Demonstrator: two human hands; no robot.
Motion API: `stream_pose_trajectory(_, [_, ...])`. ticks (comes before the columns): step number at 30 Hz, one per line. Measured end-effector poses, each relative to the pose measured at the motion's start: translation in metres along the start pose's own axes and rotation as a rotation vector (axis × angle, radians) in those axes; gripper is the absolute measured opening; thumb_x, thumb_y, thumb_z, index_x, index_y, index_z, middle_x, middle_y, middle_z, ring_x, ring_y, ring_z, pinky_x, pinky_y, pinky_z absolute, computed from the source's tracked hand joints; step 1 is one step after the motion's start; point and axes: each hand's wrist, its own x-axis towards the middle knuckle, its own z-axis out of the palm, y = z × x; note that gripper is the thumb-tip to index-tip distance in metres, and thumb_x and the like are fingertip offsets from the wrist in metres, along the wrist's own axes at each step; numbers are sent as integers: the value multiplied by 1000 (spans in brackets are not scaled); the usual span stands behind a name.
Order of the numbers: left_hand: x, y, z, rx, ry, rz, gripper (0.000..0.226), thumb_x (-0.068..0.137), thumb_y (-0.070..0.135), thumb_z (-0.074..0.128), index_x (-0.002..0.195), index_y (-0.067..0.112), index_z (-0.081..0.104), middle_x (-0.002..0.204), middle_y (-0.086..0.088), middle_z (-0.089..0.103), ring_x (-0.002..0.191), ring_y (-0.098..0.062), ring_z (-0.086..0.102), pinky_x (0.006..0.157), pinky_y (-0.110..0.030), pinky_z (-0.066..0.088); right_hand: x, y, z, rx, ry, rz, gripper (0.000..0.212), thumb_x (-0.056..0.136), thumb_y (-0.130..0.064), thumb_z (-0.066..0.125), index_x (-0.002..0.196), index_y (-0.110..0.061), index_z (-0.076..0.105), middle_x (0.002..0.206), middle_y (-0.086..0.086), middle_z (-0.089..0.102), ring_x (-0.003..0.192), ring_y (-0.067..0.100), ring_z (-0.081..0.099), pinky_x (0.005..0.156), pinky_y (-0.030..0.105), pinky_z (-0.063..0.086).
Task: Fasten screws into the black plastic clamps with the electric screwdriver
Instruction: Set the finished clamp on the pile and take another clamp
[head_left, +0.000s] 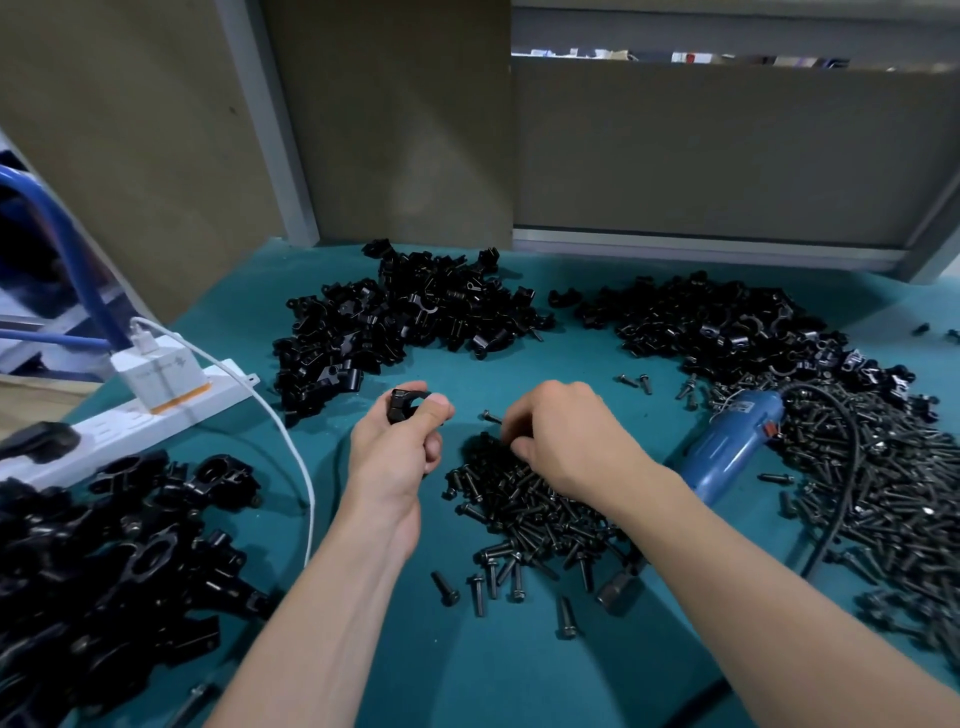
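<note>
on the teal mat (467, 675) the left hand (395, 447) pinches a black plastic clamp (408, 405). the right hand (566, 441) curls its fingers into the screw pile (519, 512), grip hidden; the electric screwdriver (732, 447) lies at its 3 o'clock.

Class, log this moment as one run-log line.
left hand: holds clamp | right hand: in screw pile | screwdriver: lying on table

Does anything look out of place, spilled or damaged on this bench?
Nothing looks damaged. The black screws lie in loose heaps, with strays scattered over the teal mat. The blue electric screwdriver lies on its side at the heap's edge, its black cord draped across the screws. A white charger cable trails over the mat beside the left hand.
</note>
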Motion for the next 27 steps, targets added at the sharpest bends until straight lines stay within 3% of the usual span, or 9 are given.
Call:
stream_pose_trajectory(5, [-2,1,-1,19,-6,-5,14,98,12,68,108,20,64,85,-4,66,50,-10,42,54,-24,35,-18,17,-7,194,166,80,27,96,-11,70,90,-35,82,80,-20,70,66,5,70,55,10,52])
stream_pose_trajectory(8, [-3,0,0,31,-18,-6,14,98,12,68,110,20,64,87,-5,65,51,-10,42,56,-23,37,-36,30,-17,349,227,144,27,93,-10,73,83,-34,81,71,-23,73,67,2,70,56,13,53])
stream_pose_trajectory(10, [-2,1,1,32,-20,6,14,98,12,68,108,20,64,91,-7,63,51,-9,42,54,-20,39,-47,34,-21,728,201,204,26,92,-1,72,83,-24,82,75,-4,78,68,12,73,62,22,57])
stream_pose_trajectory(12, [-2,1,1,46,-23,47,15,97,11,69,105,22,64,93,-7,61,53,-10,41,52,-17,40,-54,33,-23,1308,134,312,21,94,4,67,87,-11,79,78,10,76,65,16,71,61,23,57])
stream_pose_trajectory(15, [-10,-2,3,146,-60,175,21,94,12,73,100,31,66,84,4,60,58,-9,47,58,-22,43,-56,31,-25,1838,107,480,13,95,-2,63,92,-2,76,76,13,71,56,13,64,52,23,55])
stream_pose_trajectory(17, [-21,-2,9,205,-131,267,25,87,18,78,96,39,67,82,12,64,67,-7,57,65,-22,49,-57,30,-27,1873,93,474,24,96,-2,62,83,-2,82,76,12,72,56,11,64,52,21,55])
stream_pose_trajectory(21, [-42,-4,28,304,-322,413,30,72,36,77,100,38,66,90,5,72,79,-5,64,73,-15,50,-59,17,-21,1757,46,369,31,95,7,59,78,-3,83,77,15,74,63,14,71,59,20,59])
stream_pose_trajectory(25, [-48,-5,30,274,-348,453,29,77,25,80,99,37,66,81,16,67,74,0,62,69,-13,50,-60,11,-19,1489,23,216,29,93,8,65,79,-10,83,76,12,74,68,13,71,65,21,58])
stream_pose_trajectory(27, [-49,-5,29,291,-346,453,30,78,20,79,99,36,66,80,18,65,72,2,60,66,-13,49,-60,14,-26,1238,42,124,27,88,7,72,82,-17,84,76,8,75,70,13,69,70,25,58])
